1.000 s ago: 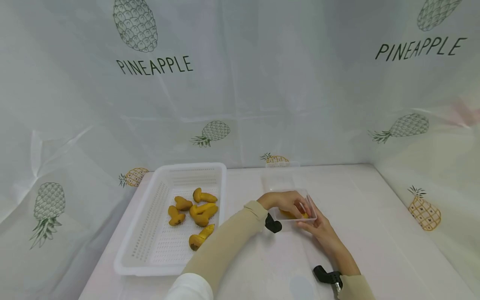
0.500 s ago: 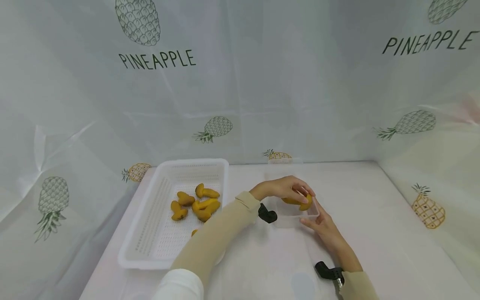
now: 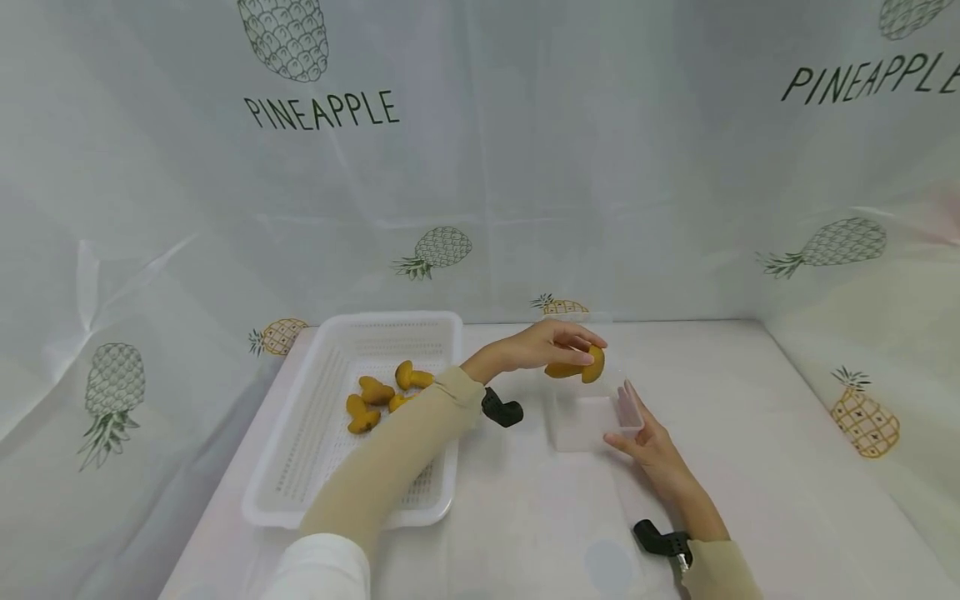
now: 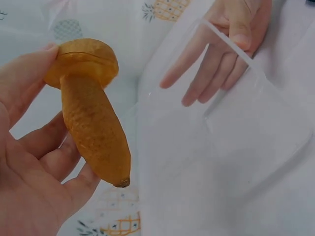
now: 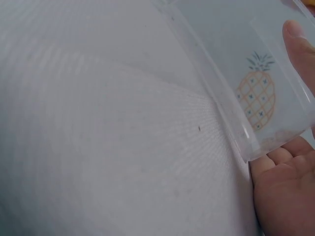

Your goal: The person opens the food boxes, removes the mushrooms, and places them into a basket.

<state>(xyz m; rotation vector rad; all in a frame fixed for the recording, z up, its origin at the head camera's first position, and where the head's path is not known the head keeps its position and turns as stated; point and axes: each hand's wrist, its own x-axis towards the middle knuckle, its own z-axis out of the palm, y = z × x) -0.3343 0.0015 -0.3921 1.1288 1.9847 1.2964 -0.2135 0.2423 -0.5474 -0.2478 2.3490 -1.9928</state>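
Note:
In the head view, my left hand [image 3: 542, 345] is raised above the far part of a clear plastic box [image 3: 583, 440] and grips a yellow-brown mushroom [image 3: 592, 365]. The left wrist view shows this mushroom [image 4: 96, 125] with its cap up by the thumb and its stem slanting down across the fingers. My right hand [image 3: 662, 463] holds the box at its near right corner, thumb on the near side and fingers along the right wall. Inside the box the bottom shows bare. Its clear lid [image 3: 579, 320] stands folded back behind.
To the left is a white perforated basket [image 3: 311, 471] with several more mushrooms [image 3: 375, 390]; my left sleeve [image 3: 390, 450] crosses over it and hides part. A pineapple-printed sheet [image 3: 510, 192] rises behind the white table [image 3: 517, 517].
My left hand has lifted the mushroom up out of the box and drawn it away toward the back left. My right hand has stayed at the box's corner. The head view has tilted slightly.

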